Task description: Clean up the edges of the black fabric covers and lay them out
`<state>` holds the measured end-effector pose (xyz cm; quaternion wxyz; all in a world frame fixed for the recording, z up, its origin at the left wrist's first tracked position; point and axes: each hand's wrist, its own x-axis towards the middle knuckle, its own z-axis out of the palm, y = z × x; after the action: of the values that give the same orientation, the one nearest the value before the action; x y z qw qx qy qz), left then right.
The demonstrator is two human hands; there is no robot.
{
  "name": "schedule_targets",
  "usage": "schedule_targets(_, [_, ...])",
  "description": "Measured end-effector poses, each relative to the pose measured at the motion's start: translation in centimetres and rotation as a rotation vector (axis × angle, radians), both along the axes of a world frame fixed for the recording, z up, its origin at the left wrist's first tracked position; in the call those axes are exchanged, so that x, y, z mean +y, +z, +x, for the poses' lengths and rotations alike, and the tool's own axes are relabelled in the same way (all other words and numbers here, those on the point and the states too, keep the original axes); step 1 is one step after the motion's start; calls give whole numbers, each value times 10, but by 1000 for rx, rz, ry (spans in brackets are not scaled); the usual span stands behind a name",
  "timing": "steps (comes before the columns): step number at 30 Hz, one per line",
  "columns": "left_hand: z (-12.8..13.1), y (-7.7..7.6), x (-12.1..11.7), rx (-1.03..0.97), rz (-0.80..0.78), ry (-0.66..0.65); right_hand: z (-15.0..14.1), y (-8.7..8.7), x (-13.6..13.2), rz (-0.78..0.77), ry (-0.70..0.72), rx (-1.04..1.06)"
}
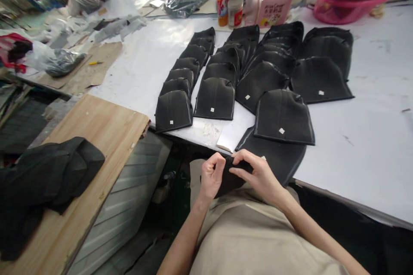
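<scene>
Close to my body, over my lap, I hold a black leather-like piece [226, 184] at its upper edge. My left hand [212, 177] is closed, pinching that edge between thumb and bent fingers. Just to the right, my right hand [260, 177] has its fingers curled over the same edge, with the thumb below. Much of the piece is hidden by my hands. Beyond them a black flat piece [280, 157] overhangs the table edge, and a black panel [284, 116] with a small white sticker lies partly on it.
Rows of overlapping black panels [215, 99] cover the middle of the white table [364, 150]. Behind them stand a red-labelled bottle [221, 0], a jar [235, 12], a pink box [277, 2] and a pink basin [342, 10]. Black cloth [54, 172] lies on a wooden board [97, 116] at left.
</scene>
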<state>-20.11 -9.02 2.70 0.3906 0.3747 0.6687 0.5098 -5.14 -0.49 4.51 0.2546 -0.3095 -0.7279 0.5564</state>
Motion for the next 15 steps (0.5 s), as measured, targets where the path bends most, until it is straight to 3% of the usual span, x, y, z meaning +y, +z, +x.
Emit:
schedule_targets(9, [4,2,8,-345,-108,75,-1,-1,-2,34,-12,31])
schedule_targets(15, [6,4,11,-350,-108,75,0,0,-1,127,39,24])
